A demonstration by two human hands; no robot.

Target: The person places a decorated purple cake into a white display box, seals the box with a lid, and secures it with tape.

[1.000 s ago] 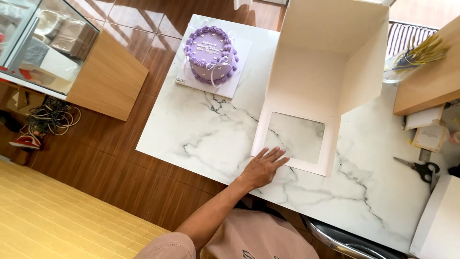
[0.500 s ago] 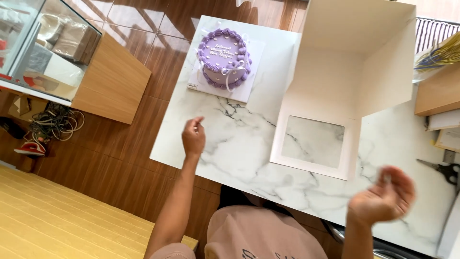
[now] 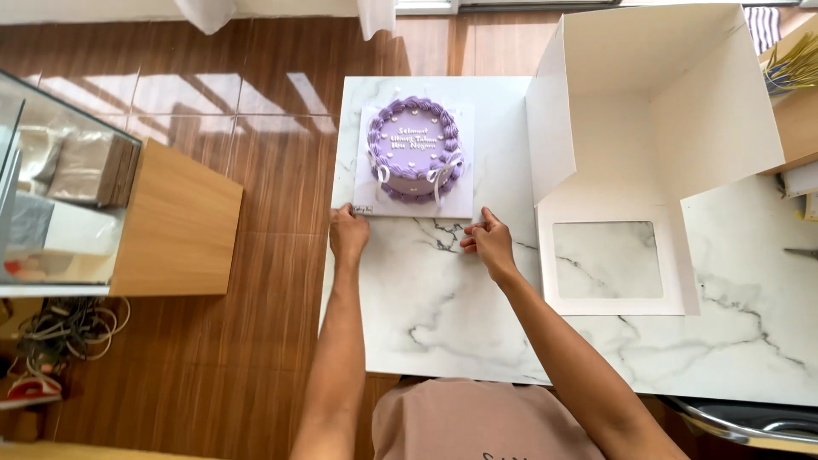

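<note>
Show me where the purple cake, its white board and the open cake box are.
purple cake (image 3: 414,146): head view, middle of its top.
white board (image 3: 460,200): head view, bare right near corner.
open cake box (image 3: 648,64): head view, inner back wall.

A large white cardboard box (image 3: 656,102) with open flaps stands on the white marble table (image 3: 443,315), and its front flap with a clear window (image 3: 607,260) lies flat on the surface. On the brown wooden floor (image 3: 256,128) at the left stands a light wooden cabinet (image 3: 175,226) with a glass display case (image 3: 51,187). A bundle of tangled cables (image 3: 64,328) lies below it.
</note>
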